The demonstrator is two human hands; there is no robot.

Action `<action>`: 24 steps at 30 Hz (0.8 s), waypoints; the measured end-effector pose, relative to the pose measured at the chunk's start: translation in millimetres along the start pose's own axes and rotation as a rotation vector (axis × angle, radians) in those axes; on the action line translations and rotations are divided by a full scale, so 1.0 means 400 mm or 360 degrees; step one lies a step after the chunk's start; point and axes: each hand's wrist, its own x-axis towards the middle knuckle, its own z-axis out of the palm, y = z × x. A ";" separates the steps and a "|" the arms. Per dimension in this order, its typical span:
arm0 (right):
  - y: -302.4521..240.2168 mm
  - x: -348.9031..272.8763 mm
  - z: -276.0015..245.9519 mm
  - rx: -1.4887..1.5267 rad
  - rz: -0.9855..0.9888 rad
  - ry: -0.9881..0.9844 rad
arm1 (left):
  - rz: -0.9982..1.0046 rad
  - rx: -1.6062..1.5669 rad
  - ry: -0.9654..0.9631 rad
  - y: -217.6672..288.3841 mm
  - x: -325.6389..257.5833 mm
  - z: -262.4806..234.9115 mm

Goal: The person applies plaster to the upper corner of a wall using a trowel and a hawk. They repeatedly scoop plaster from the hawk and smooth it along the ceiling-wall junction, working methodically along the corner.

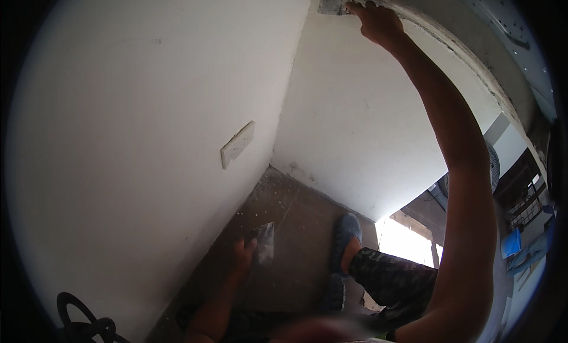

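Observation:
My right arm reaches up to the top of the wall, where my right hand (380, 25) is closed on a putty knife (332, 2). Its wide, smeared grey blade lies against the white wall close to the corner, just under a rough ledge (449, 42). The knife's handle is mostly hidden by my fingers. Low down, my left hand (241, 257) grips a second putty knife (265, 243), whose shiny blade points up over the dark floor. That hand is in shadow, so its finger detail is hard to make out.
A white outlet plate (238, 145) sits on the left wall (148, 106). Pale crumbs dot the brown tiled floor (296, 225) near the corner. My foot in a blue clog (346, 239) stands there. A black cable (89, 322) loops at lower left; a blue container (510, 243) is far right.

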 end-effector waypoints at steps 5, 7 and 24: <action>-0.033 -0.018 -0.054 -0.0096 0.0021 -0.0241 | -0.0128 0.0284 0.0020 0.046 0.006 -0.006; -0.048 -0.031 -0.060 -0.0095 -0.0035 -0.0195 | -0.0068 0.0153 0.0017 0.060 0.005 -0.001; -0.032 0.024 0.009 -0.0140 -0.0036 -0.0042 | -0.0045 0.0069 -0.0075 0.086 0.001 0.014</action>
